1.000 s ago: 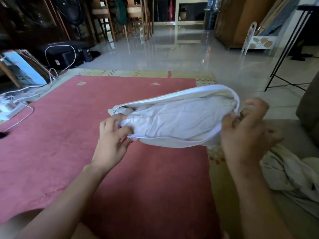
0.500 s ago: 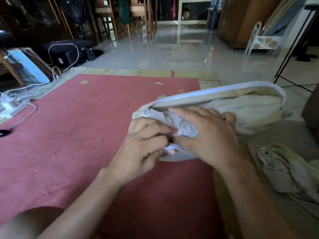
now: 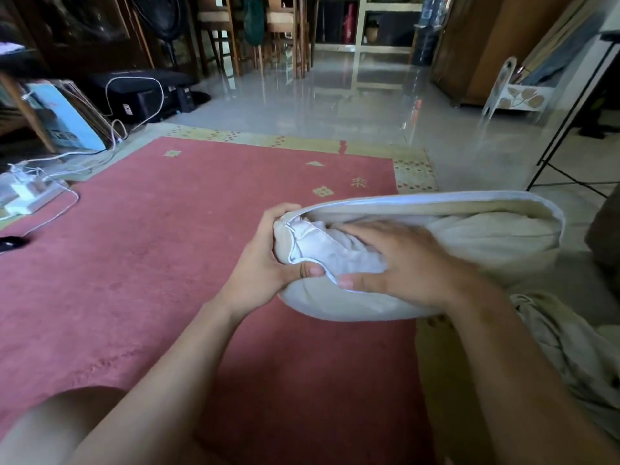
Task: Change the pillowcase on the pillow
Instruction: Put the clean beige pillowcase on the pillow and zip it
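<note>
Above red rug (image 3: 141,263): left hand (image 3: 265,263) clamped on zipper corner of pillowcase (image 3: 335,303), thumb on seam. Right hand (image 3: 402,263) flat, fingers spread, pressing pillow (image 3: 476,236) into opening (zipper gaping along top edge). Crumpled cloth (image 3: 563,350) lower right, beside forearm.

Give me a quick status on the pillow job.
Left hand gripping zipper corner of the cream fabric pillowcase. Right hand pressing the white pillow into the opening. Zipper open. Nothing blocking.
</note>
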Action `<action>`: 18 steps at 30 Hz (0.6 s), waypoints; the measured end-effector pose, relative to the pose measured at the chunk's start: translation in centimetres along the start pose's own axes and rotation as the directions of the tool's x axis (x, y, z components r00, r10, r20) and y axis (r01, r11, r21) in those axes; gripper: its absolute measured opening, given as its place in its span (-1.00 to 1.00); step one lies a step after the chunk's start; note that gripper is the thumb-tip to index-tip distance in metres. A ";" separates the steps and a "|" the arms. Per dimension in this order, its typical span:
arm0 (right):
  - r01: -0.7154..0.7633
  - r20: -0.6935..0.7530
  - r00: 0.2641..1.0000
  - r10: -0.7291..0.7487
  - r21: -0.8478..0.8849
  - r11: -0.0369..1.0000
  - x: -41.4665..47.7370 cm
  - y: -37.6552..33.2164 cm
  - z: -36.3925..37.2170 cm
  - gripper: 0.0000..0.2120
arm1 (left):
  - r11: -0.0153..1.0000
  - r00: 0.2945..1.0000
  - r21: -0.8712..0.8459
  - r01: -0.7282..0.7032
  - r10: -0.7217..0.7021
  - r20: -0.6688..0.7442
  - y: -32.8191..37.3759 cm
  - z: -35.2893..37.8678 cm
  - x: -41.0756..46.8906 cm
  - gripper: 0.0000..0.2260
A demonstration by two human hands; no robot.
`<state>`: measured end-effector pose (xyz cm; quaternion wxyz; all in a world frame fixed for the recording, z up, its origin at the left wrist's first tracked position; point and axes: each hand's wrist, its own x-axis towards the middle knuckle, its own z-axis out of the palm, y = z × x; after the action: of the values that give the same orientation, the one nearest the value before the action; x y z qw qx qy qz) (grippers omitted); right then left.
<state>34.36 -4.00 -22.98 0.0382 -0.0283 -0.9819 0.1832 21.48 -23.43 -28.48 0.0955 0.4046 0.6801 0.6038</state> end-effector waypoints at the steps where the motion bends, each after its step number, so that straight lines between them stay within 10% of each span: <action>1: -0.001 0.055 0.998 -0.005 0.100 0.995 0.1 0.2 -0.4 -0.27 | 0.998 1.000 -0.060 -0.014 0.015 0.013 -0.3 0.3 0.1 -0.20; 7: -0.044 -0.136 0.989 0.050 0.047 0.998 3.2 0.7 -0.7 -0.82 | 0.978 0.990 -0.188 -0.086 0.063 -0.129 -1.6 0.9 0.3 -0.36; 18: -0.171 -0.425 0.900 0.101 -0.130 0.977 5.1 -1.6 -0.5 -0.81 | 0.992 0.954 -0.073 -0.105 0.079 -0.290 -0.8 1.0 2.1 -0.50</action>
<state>29.23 -4.90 -21.57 0.2311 -0.1382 -0.9585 0.0938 20.39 -21.23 -28.76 -0.0146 0.3394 0.6401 0.6892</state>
